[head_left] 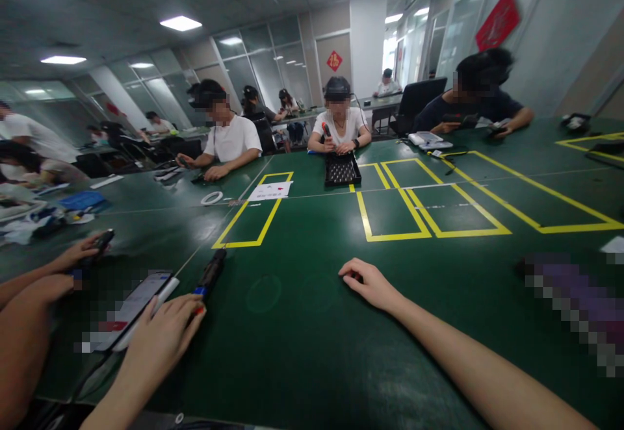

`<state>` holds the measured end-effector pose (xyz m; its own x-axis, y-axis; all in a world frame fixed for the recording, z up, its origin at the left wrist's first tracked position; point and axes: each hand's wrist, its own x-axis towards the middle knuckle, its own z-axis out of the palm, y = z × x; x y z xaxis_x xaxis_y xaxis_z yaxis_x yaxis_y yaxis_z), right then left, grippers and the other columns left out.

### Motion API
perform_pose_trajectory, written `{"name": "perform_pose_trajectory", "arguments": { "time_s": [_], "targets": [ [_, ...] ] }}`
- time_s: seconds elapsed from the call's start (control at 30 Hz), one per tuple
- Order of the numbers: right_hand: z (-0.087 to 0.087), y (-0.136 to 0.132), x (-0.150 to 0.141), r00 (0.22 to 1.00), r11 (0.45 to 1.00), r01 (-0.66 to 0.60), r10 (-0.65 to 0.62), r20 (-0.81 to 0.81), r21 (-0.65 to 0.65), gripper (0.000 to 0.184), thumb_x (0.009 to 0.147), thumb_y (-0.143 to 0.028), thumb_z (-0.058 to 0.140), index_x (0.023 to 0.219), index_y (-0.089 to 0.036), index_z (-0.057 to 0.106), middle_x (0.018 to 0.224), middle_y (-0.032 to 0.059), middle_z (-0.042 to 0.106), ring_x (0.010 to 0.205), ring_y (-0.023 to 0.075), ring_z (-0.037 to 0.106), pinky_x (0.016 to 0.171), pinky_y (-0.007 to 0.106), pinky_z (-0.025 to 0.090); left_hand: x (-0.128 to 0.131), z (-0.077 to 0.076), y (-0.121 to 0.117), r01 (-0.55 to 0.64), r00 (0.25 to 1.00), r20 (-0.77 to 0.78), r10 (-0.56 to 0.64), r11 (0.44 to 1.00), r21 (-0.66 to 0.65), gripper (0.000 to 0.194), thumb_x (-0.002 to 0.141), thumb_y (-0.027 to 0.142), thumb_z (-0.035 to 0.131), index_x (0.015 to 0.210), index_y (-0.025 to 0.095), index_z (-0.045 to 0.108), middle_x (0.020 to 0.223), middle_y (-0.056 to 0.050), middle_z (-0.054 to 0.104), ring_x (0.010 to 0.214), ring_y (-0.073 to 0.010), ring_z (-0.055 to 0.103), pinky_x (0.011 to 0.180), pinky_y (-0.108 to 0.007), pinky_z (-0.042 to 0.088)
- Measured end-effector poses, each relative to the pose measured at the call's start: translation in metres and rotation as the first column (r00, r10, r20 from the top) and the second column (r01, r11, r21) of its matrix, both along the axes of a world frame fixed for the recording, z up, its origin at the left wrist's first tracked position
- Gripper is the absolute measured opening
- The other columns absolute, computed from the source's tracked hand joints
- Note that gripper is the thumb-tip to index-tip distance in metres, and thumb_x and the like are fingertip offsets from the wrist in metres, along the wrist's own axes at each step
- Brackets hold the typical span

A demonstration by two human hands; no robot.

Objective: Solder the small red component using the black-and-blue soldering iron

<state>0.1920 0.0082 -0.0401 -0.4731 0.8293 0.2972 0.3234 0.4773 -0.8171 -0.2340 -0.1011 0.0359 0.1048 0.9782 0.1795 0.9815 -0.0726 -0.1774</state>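
Observation:
My left hand (168,329) lies at the lower left with its fingers curled over the near end of a slim black hand tool (211,273). Blue and orange parts of that tool show beside the fingertips; its exact kind is unclear. Just left of this hand lies a phone (139,300) with a lit screen, partly blurred out, and a white edge beside it. My right hand (368,282) rests on the green tabletop (292,365), right of the middle. Its fingers are curled in loosely, and nothing shows in them.
Yellow tape outlines (394,236) mark the table ahead. A paper sheet (270,190) and a white tape roll (211,198) lie beyond my left hand. Across sits a person with a black tray (342,170). A neighbour's hand (80,251) holds a dark object at left.

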Motion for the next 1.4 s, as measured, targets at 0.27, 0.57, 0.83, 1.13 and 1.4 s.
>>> {"name": "perform_pose_trajectory", "arguments": {
  "time_s": [0.27,0.57,0.83,1.13,1.4],
  "targets": [
    [0.0,0.003,0.002,1.0,1.0,0.003,-0.003,-0.027,-0.018,0.019,0.089,-0.025,0.051,0.073,-0.017,0.057,0.075,0.0014,0.058,0.071,0.0146,0.054,0.067,0.027,0.041,0.175,0.026,0.064,0.399,0.774,0.575,-0.263,0.909,-0.121,0.033,0.092,0.039,0.038,0.112,0.025,0.06,0.107,-0.004,0.064,0.098,-0.0178,0.059,0.086,-0.03,0.044],
    [-0.009,0.012,0.004,0.978,0.994,0.05,-0.068,-0.199,-0.093,0.023,0.085,-0.023,0.055,0.107,-0.019,0.053,0.08,-0.0007,0.056,0.065,0.0112,0.052,0.06,0.022,0.041,0.252,-0.042,0.135,0.55,0.17,0.972,0.16,0.803,-0.229,0.026,0.075,0.037,0.065,0.087,0.015,0.061,0.077,-0.001,0.062,0.069,-0.0108,0.054,0.069,-0.025,0.043],
    [-0.008,0.013,0.004,0.983,0.995,0.094,-0.099,-0.153,-0.038,0.016,0.088,-0.027,0.053,0.099,-0.019,0.059,0.078,-0.0003,0.057,0.065,0.0114,0.051,0.06,0.023,0.04,0.25,-0.05,0.133,0.508,0.1,0.969,0.227,0.826,-0.246,0.03,0.078,0.043,0.06,0.091,0.015,0.062,0.081,-0.002,0.063,0.072,-0.0105,0.056,0.07,-0.024,0.043],
    [-0.01,0.016,0.005,0.971,0.985,0.11,-0.135,-0.198,-0.132,0.026,0.087,-0.034,0.055,0.107,-0.019,0.052,0.081,0.0006,0.061,0.069,0.0126,0.055,0.062,0.024,0.043,0.252,-0.05,0.125,0.52,0.075,0.988,0.136,0.84,-0.155,0.029,0.073,0.037,0.068,0.09,0.015,0.061,0.079,-0.001,0.062,0.073,-0.0116,0.058,0.073,-0.026,0.044],
    [-0.01,0.018,0.005,0.971,0.986,0.079,-0.11,-0.213,-0.148,0.021,0.083,-0.031,0.06,0.097,-0.016,0.058,0.079,0.0004,0.06,0.069,0.0122,0.054,0.064,0.024,0.043,0.253,-0.052,0.123,0.523,0.131,0.991,-0.016,0.85,-0.056,0.02,0.075,0.029,0.065,0.088,0.016,0.056,0.085,-0.002,0.062,0.078,-0.0128,0.06,0.075,-0.027,0.045]
  ]
}}
